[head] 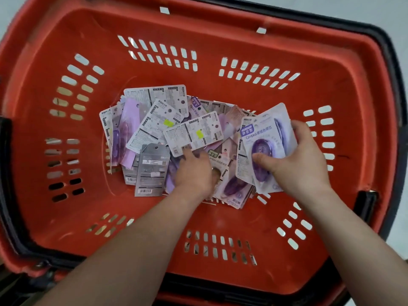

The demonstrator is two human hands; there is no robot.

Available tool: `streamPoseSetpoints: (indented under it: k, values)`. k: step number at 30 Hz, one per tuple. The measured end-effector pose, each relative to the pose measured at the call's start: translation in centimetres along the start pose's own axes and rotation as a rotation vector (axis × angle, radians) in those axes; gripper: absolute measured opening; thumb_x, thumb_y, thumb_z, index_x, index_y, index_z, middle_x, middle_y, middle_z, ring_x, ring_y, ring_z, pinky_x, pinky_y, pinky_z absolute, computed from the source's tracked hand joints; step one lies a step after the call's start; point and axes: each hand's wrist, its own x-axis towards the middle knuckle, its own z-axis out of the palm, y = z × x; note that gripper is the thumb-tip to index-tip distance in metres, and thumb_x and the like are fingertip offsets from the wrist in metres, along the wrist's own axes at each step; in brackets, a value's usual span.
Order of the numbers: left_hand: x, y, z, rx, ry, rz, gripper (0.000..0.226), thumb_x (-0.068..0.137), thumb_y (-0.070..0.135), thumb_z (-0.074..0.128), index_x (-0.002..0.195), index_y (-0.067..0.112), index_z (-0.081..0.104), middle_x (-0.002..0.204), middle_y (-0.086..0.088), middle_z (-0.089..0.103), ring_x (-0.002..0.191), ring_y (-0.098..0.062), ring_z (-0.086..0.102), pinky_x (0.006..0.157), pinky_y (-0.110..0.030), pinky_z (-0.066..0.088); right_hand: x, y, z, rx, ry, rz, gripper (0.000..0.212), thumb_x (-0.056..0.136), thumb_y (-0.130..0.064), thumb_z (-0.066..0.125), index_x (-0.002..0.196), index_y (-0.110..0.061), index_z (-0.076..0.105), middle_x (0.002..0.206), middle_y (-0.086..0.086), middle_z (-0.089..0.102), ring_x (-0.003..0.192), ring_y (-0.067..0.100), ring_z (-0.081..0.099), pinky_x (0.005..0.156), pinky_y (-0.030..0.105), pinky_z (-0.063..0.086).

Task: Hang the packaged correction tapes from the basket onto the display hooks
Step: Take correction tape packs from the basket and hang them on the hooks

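Inside the basket (220, 25), our right hand (302, 160) gripped a few packs (262, 138) while our left hand (194, 173) lay on the pile (159, 127), its grip hidden.

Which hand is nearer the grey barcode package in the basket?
Left. The left hand lies just right of the grey package; the right hand is farther right, holding correction tape packs.

Light: bright, even, diffuse; no source in view.
Shadows: soft and faint inside the red basket (220, 36).
Glare: pale sheen on the clear front of one correction-tape pack (262, 138).
Blur: mild softness throughout; small print unreadable.
Edges: wide-angle bowing of the basket rim; corners smeared.
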Motion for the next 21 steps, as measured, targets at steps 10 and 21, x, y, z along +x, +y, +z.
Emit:
streamPoseSetpoints:
  k: [10,21]
  values:
    - [1.7,1.8,3.7,-0.076,0.261,-0.139,0.051,0.084,0.024,0.071,0.125,0.01,0.042,0.131,-0.016,0.042,0.122,-0.035,0.044,0.084,-0.047,0.049,-1.8,0.3,0.0,-0.109,0.05,-0.103,0.077,0.072,-0.033,0.085,0.133,-0.038,0.038,0.102,-0.023,0.056,0.095,0.012,0.063,0.077,0.038,0.056]
    - [-3.4,-1.7,-4.0,-1.351,0.125,-0.25,0.02,0.084,0.007,0.072,0.099,0.018,0.067,0.099,-0.006,0.074,0.081,-0.023,0.068,0.059,-0.032,0.055,-3.1,-0.9,-1.8,0.158,-0.049,-0.007,0.069,0.071,-0.023,0.086,0.12,-0.047,0.043,0.095,-0.029,0.066,0.089,0.001,0.066,0.08,0.034,0.058]
